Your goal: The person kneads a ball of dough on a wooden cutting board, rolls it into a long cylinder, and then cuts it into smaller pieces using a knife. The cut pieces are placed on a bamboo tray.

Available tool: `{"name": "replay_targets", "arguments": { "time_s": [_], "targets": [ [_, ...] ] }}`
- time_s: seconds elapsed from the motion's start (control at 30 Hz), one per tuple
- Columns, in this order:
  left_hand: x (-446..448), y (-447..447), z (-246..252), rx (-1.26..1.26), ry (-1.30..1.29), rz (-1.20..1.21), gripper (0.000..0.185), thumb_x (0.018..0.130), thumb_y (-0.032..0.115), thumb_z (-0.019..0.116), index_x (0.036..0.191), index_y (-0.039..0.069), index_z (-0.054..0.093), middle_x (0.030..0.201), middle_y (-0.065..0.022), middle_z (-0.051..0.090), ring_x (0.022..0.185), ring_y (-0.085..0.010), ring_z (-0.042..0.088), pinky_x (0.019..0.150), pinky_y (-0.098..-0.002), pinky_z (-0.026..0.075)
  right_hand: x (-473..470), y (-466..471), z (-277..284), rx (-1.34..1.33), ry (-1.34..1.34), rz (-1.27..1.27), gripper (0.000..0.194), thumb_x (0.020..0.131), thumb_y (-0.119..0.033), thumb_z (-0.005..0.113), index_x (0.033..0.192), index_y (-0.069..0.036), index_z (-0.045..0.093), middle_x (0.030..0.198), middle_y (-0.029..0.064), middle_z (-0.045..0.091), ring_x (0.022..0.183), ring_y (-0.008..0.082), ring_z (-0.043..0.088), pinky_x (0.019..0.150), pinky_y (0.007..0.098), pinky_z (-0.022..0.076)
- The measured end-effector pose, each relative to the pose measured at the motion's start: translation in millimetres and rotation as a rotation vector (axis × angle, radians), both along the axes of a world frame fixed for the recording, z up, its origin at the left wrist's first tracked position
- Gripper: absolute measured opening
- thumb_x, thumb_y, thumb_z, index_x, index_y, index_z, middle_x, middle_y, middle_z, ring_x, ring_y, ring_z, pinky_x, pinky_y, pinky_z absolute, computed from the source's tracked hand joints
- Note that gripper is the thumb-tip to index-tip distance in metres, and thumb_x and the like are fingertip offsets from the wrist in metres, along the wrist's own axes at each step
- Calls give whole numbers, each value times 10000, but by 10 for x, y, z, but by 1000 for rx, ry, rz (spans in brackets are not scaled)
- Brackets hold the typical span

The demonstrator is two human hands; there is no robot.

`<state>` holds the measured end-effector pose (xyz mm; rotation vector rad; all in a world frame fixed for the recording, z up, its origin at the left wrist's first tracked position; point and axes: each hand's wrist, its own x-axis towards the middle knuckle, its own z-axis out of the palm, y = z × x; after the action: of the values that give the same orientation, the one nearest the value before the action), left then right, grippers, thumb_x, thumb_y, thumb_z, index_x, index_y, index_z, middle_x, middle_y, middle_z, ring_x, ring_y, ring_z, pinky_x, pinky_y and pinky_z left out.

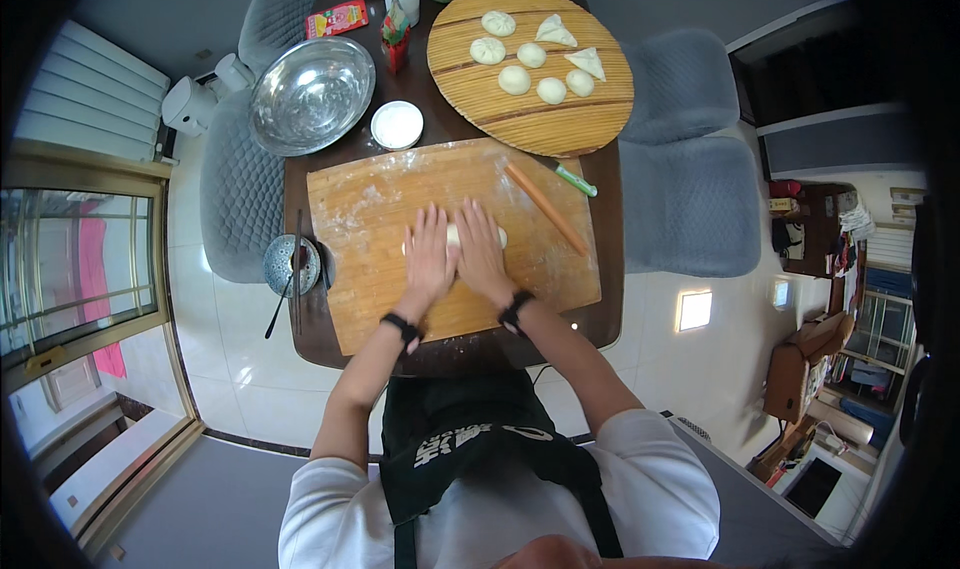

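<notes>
A piece of white dough lies across the floured wooden board, mostly hidden under my hands; its ends and a bit of its middle show. My left hand rests flat on the left part, fingers extended. Beside it, my right hand lies palm down on the right part, its fingers pointing away from me. Neither hand is closed around the dough. To the right of my hands, a wooden rolling pin lies slantwise on the board. A green-handled knife is at the board's far right edge.
Several shaped dough pieces sit on a round slatted tray. A steel bowl and a small bowl of white powder stand at the far left. Chopsticks cross a patterned bowl at the left table edge. Grey chairs flank the table.
</notes>
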<state>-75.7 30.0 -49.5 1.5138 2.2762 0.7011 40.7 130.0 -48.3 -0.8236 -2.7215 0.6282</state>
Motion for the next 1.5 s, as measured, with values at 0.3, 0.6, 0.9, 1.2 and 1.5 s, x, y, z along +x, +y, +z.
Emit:
{"name": "replay_targets", "arguments": {
  "time_s": [0.3,0.6,0.9,1.2,1.5],
  "targets": [
    [673,-1169,-1,-222,-15,-218,920,908,454,650,1601,17,231,1668,-242,169,1553,-425,122,1230,-597,103,1094,-811,-13,-61,-121,166,698,960,-336,612,1549,-64,356,1636,193,285,1501,370,285,1196,564,225],
    [478,-915,-8,-164,54,-186,905,909,480,643,1594,26,263,1662,-238,194,1551,-415,138,1228,-599,105,837,-527,108,-98,-133,173,686,957,-298,617,1549,-64,363,1631,195,296,1503,376,281,1191,571,230],
    [680,-1232,76,-116,-29,-190,807,953,432,603,1584,35,296,1663,-205,222,1545,-394,180,1224,-579,147,1210,-847,218,-135,-7,143,650,988,-259,555,1551,-8,346,1628,230,284,1515,396,255,1202,559,210],
    [-33,395,34,8,114,167,628,1042,326,455,1576,25,322,1654,-195,269,1544,-376,198,1234,-560,145,-225,226,-1,35,-19,-139,538,1018,-271,462,1468,23,467,1596,256,344,1508,413,267,1220,569,171],
    [76,-205,47,-66,167,-111,626,1030,336,488,1588,98,333,1667,-153,260,1549,-359,188,1230,-574,166,185,-65,153,-45,-75,47,529,1017,-279,511,1505,-83,460,1635,230,272,1511,412,250,1209,563,209]
  ]
}}
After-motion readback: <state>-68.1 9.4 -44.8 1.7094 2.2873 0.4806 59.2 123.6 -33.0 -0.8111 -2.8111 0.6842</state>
